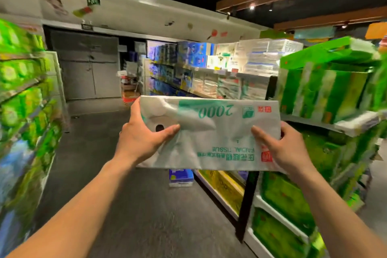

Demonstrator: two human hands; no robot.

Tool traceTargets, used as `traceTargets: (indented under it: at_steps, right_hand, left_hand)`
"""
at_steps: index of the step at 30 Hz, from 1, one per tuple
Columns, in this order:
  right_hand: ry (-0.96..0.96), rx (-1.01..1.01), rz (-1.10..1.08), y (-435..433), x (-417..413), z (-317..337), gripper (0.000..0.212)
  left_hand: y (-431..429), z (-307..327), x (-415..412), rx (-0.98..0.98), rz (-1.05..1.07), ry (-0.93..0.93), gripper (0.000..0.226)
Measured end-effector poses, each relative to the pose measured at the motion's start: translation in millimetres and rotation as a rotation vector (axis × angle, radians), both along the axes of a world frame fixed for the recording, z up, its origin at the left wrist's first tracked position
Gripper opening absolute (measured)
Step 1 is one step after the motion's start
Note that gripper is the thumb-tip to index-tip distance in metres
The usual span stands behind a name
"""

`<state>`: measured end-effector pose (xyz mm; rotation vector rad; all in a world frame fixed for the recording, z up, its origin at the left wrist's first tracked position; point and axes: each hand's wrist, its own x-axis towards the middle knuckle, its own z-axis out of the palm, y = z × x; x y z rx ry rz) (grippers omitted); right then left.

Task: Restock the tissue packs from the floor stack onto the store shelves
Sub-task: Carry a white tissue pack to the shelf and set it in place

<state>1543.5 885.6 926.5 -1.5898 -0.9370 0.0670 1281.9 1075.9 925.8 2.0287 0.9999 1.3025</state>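
The tissue pack [219, 132] is held up mid-aisle. The left grip [144, 140] curls round its left end and the right grip [287, 148] pinches its right end, near the right-hand shelves [272, 209]. The slack wrapper could slip, or a corner could snag a shelf edge. Its print, upside down, reads "2000" and "FACIAL TISSUE".

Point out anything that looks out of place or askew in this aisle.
Two things. The tissue pack held between the left hand and right hand is upside down, its print inverted. A blue-and-white pack sits alone on the aisle floor by the right shelf base, off the shelves.
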Motion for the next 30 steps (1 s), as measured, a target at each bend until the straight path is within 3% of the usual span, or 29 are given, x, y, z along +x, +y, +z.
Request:
traceTargets:
  at_steps: [6,10,14,18,21,24,27,30]
  right_hand:
    - [-0.060,0.043,0.008,162.2,88.1,27.9,0.019]
    - [-0.179,0.003,0.028,270.6,156.4,22.3,0.026]
    - [-0.226,-0.025,0.001,383.6,240.7,8.2,0.020]
    - [-0.228,-0.037,-0.057,507.6,318.0,21.2,0.049]
    - [-0.241,-0.050,-0.084,601.5,364.7,39.2,0.047]
    - [-0.257,-0.064,-0.109,692.8,401.1,50.2,0.065]
    - [-0.272,-0.047,-0.171,779.2,434.7,47.9,0.054]
    - [-0.281,0.006,-0.257,858.6,465.0,41.6,0.061]
  left_hand:
    - [163.3,31.3,96.7,0.016,-0.024,0.010,0.116]
    - [271.5,26.3,170.6,0.023,-0.040,0.009,0.115]
    - [384.8,13.5,246.2,0.003,-0.054,0.002,0.119]
    - [500.1,22.3,316.9,0.001,-0.077,-0.028,0.117]
    - [591.2,39.5,356.7,0.016,-0.051,-0.051,0.115]
    - [682.1,47.9,391.5,0.029,-0.046,-0.062,0.114]
    - [773.3,48.6,427.8,0.067,-0.065,-0.071,0.111]
    - [869.0,44.8,469.6,0.118,-0.101,-0.082,0.115]
